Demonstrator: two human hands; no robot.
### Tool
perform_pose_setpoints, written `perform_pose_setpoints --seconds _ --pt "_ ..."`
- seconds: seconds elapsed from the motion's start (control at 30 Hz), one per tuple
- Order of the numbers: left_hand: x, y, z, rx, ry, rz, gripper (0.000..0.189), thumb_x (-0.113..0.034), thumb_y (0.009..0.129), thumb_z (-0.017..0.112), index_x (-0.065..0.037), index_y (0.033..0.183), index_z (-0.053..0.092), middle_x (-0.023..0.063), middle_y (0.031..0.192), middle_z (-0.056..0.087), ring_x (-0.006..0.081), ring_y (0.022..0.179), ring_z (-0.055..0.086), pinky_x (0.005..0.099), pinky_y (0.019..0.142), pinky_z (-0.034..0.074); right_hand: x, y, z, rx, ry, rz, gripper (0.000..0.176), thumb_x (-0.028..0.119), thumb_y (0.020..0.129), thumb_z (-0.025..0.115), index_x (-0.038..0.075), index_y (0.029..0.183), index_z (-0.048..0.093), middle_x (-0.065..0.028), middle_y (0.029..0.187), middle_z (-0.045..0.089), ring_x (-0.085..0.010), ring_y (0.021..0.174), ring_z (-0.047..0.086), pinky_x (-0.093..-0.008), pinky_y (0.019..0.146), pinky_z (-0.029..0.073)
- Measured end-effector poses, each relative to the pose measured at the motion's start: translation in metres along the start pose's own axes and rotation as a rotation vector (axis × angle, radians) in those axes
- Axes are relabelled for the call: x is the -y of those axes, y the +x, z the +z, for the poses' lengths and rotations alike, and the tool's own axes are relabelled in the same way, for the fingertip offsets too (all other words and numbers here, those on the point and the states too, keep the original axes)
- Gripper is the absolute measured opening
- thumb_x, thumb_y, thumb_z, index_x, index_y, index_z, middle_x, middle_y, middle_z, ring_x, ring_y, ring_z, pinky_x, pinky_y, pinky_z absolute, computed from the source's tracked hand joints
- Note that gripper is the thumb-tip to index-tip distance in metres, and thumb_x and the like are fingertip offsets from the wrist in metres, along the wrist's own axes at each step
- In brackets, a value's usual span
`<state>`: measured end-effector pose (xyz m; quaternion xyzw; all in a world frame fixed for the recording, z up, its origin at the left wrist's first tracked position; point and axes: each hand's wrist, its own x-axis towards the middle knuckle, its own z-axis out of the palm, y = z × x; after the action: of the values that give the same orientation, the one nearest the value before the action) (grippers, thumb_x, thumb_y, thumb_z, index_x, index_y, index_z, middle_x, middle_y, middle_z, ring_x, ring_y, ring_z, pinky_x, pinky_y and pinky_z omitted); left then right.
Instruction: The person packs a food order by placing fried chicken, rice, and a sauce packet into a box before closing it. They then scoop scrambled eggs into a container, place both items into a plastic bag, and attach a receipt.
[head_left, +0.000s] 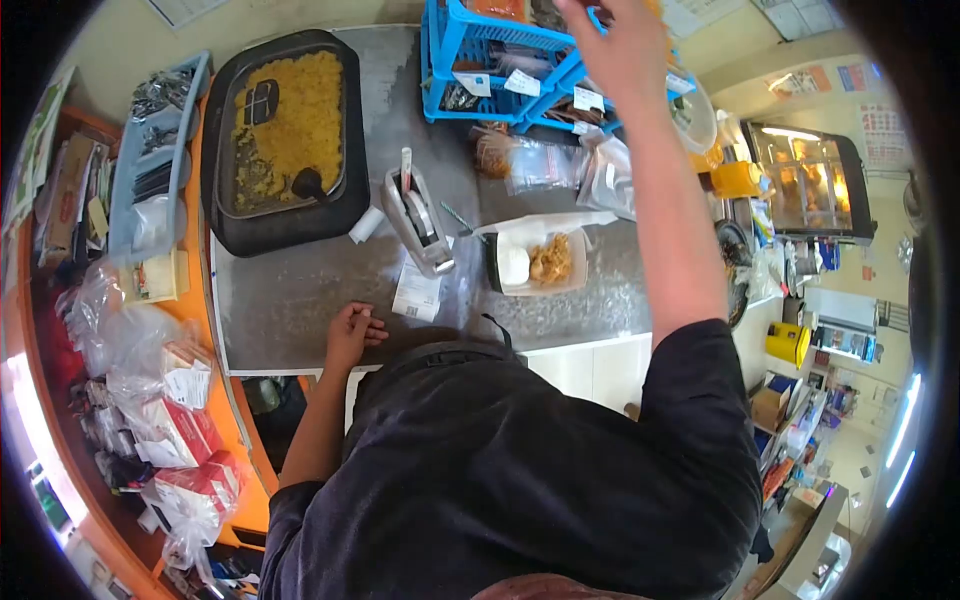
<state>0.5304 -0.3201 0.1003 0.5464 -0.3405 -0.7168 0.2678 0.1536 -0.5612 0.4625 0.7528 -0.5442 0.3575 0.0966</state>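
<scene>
The right hand [625, 50] is raised to a rack of blue plastic baskets [440, 60] at the far edge of the steel surface [290, 300]. The baskets have slatted walls, and small packets with white label cards are seen in them. The fingertips are cut off by the frame's top edge, so whether the grip is clenched or released cannot be told. The left hand [355, 330] is rested at the near edge of the surface, fingers loosely curled and grasping nothing, just beside a white paper slip [417, 293]. Behind the slip a grey tape dispenser [420, 220] is stood. To the right, 1 open pale box [582, 255] is filled with golden fried pieces and a white lump. Crinkled clear bags [540, 165] lie between the box and the baskets. To the left, a black rounded rectangular pan [215, 150] is filled with yellow grainy food.
</scene>
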Motion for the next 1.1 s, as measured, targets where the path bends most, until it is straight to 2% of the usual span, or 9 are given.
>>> perform_pose_setpoints --seconds 0.07,0.17,0.27,0.47,0.63,0.8,0.97,1.07,1.1 --pt "-0.002 -0.001 0.002 -0.007 -0.015 0.0 0.025 -0.024 0.104 0.051 -0.002 0.115 0.056 0.014 0.091 0.069 0.0228 0.075 0.072 0.0305 0.062 0.058 -0.023 0.045 0.003 0.278 -0.071 0.158 0.056 0.027 0.082 0.074 0.009 0.133 0.058 -0.0261 0.121 0.065 -0.0323 0.112 0.064 -0.0412 0.096 0.049" --pt "-0.001 -0.002 0.004 -0.029 -0.016 0.006 0.025 -0.024 0.104 0.051 -0.002 0.115 0.056 0.0138 0.09 0.069 0.022 0.073 0.072 0.0299 0.061 0.057 -0.053 0.078 0.037 0.411 -0.195 0.251 0.029 0.019 0.088 0.067 0.006 0.114 0.069 -0.0217 0.111 0.069 -0.0351 0.103 0.066 -0.0419 0.091 0.05" --pt "0.002 -0.001 0.004 -0.042 -0.021 -0.002 0.025 -0.024 0.104 0.051 -0.002 0.116 0.056 0.0138 0.09 0.069 0.0215 0.073 0.071 0.0297 0.061 0.057 -0.1 0.079 0.084 0.383 -0.052 0.024 0.026 0.021 0.089 0.066 0.005 0.11 0.07 -0.0181 0.098 0.073 -0.038 0.091 0.068 -0.0429 0.082 0.052" --pt "0.007 0.0 -0.001 -0.05 0.019 0.03 0.027 -0.025 0.104 0.051 -0.002 0.117 0.056 0.0142 0.092 0.07 0.0212 0.074 0.072 0.0297 0.061 0.057 0.003 0.068 0.012 0.486 -0.02 0.558 0.026 0.024 0.089 0.069 0.006 0.109 0.069 -0.016 0.101 0.071 -0.0282 0.096 0.067 -0.0373 0.083 0.051" --pt "0.004 0.001 0.004 -0.046 0.048 0.041 0.028 -0.025 0.105 0.05 -0.002 0.12 0.056 0.0151 0.094 0.07 0.0216 0.077 0.072 0.0298 0.064 0.057 -0.006 -0.041 -0.047 0.228 0.241 0.309 0.027 0.019 0.09 0.071 0.007 0.112 0.063 -0.0078 0.108 0.067 -0.0201 0.095 0.065 -0.0326 0.082 0.05" --pt "0.008 -0.001 0.001 -0.034 0.034 0.028 0.028 -0.025 0.104 0.052 -0.002 0.121 0.056 0.0154 0.096 0.069 0.0213 0.079 0.072 0.0293 0.065 0.057 -0.006 -0.233 -0.047 0.57 0.674 0.89 0.008 0.011 0.093 0.067 0.008 0.098 0.062 0.0037 0.09 0.061 -0.0056 0.086 0.06 -0.0242 0.074 0.05" --pt "0.006 0.0 0.0 -0.017 0.066 0.039 0.028 -0.025 0.104 0.052 -0.002 0.12 0.056 0.0147 0.096 0.069 0.0212 0.079 0.072 0.0293 0.066 0.057 -0.024 -0.367 -0.001 0.137 0.963 1.556 0.021 0.017 0.093 0.069 0.005 0.11 0.063 -0.0063 0.098 0.064 -0.0168 0.094 0.064 -0.0307 0.079 0.052" --pt "0.005 -0.003 0.0 -0.003 0.08 0.02 0.027 -0.024 0.104 0.052 -0.002 0.12 0.056 0.0144 0.096 0.069 0.0206 0.079 0.072 0.029 0.066 0.057 -0.037 -0.403 0.003 0.385 -0.089 0.811 0.041 0.023 0.092 0.071 -0.001 0.124 0.06 -0.0128 0.105 0.066 -0.0213 0.096 0.065 -0.0334 0.08 0.053" --pt "0.004 -0.003 0.0 -0.003 0.079 0.01 0.027 -0.023 0.104 0.052 -0.002 0.12 0.056 0.0143 0.096 0.069 0.0204 0.079 0.072 0.0288 0.066 0.057 -0.039 -0.409 0.0 0.37 -0.127 0.762 0.046 0.027 0.09 0.073 -0.002 0.123 0.06 -0.0152 0.109 0.066 -0.0198 0.093 0.066 -0.0345 0.077 0.053"
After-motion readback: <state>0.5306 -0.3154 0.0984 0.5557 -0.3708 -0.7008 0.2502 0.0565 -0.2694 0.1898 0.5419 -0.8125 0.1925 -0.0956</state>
